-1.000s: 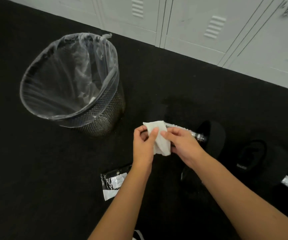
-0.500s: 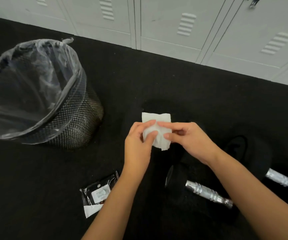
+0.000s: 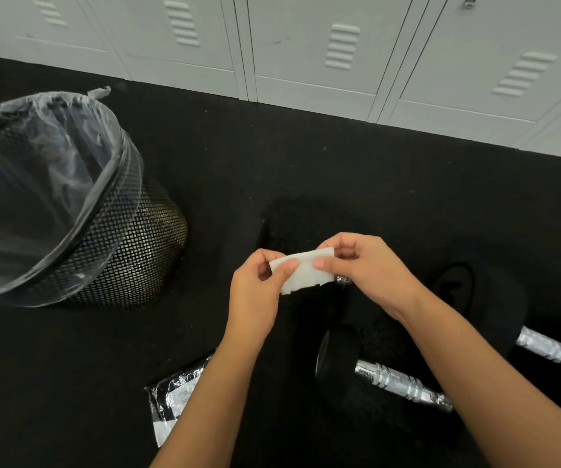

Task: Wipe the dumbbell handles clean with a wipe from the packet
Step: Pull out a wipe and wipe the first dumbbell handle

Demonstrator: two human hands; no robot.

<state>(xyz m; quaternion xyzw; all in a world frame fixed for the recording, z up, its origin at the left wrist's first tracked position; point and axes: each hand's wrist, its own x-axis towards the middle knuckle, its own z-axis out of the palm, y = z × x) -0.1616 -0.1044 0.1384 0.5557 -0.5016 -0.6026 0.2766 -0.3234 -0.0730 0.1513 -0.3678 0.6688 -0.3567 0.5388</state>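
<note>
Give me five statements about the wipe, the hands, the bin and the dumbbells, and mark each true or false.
1. Both hands hold the white wipe, the left hand and the right hand. True.
2. The wipe lies on a dumbbell handle. False: it is held up between the hands.
3. The mesh bin has a clear liner. True.
4. The wipe packet sits inside the bin. False: it lies on the floor under the left forearm.
5. The lockers are black. False: they are light grey.
</note>
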